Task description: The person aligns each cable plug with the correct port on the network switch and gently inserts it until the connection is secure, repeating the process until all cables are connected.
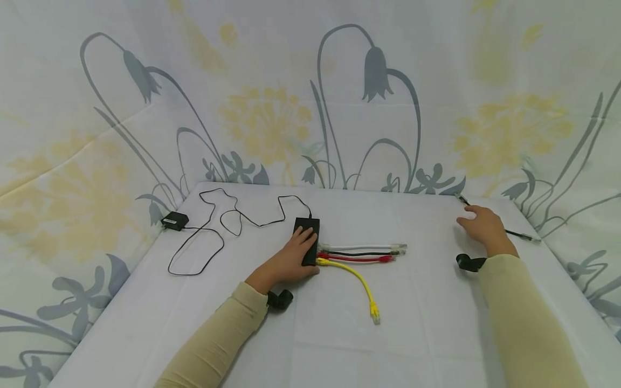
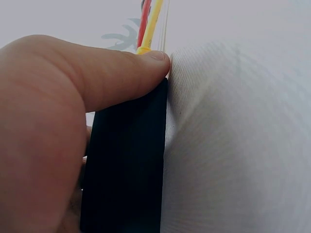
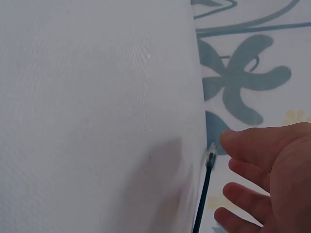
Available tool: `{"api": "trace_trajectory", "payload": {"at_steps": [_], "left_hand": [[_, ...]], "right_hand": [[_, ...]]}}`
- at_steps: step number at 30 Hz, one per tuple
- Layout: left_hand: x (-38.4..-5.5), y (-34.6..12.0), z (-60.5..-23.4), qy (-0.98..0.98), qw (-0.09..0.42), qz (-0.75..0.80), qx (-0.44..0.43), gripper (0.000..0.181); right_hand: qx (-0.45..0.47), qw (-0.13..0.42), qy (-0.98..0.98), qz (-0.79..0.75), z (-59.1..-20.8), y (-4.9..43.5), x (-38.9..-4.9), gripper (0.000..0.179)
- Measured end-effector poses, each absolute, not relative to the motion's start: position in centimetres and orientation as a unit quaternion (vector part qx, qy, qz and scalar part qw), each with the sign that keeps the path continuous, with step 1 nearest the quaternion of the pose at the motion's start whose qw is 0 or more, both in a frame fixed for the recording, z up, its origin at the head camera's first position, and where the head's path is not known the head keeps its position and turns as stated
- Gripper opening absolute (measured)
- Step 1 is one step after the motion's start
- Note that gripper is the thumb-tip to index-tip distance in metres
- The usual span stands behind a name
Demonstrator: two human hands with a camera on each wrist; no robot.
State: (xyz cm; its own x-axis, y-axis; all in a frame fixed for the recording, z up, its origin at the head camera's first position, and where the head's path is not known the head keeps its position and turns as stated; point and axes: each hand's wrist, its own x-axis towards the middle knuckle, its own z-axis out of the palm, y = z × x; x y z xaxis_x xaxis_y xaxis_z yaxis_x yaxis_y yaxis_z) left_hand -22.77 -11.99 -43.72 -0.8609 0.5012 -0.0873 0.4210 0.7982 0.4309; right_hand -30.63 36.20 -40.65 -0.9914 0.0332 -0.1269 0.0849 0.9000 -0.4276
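Note:
My left hand (image 1: 290,257) lies across a black box (image 1: 314,242), with fingers straight on its top and the thumb along its near end. From the left wrist the thumb (image 2: 116,73) crosses the end of the box (image 2: 127,170), close to the yellow plug. White, black, red (image 1: 356,259) and yellow (image 1: 356,275) network cables come out of the box's right side. My right hand (image 1: 484,227) is over a short black network cable (image 1: 520,235) at the far right. Close by the thumb in the right wrist view is its clear plug (image 3: 211,154); the fingers are apart.
A black power adapter (image 1: 175,221) lies at the left table edge, its thin cord (image 1: 223,196) looping across to the box. Patterned cloth (image 1: 291,108) rises behind the white table (image 1: 388,345).

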Motion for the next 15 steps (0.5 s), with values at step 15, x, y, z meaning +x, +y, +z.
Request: {"api": "trace_trajectory", "payload": {"at_steps": [15], "left_hand": [[-22.8,-12.0,-43.8,0.943,0.093,0.206,0.245,0.085]], "right_hand": [[0.072,0.110,0.967,-0.217,-41.2,38.7,-29.9,0.077]]}}
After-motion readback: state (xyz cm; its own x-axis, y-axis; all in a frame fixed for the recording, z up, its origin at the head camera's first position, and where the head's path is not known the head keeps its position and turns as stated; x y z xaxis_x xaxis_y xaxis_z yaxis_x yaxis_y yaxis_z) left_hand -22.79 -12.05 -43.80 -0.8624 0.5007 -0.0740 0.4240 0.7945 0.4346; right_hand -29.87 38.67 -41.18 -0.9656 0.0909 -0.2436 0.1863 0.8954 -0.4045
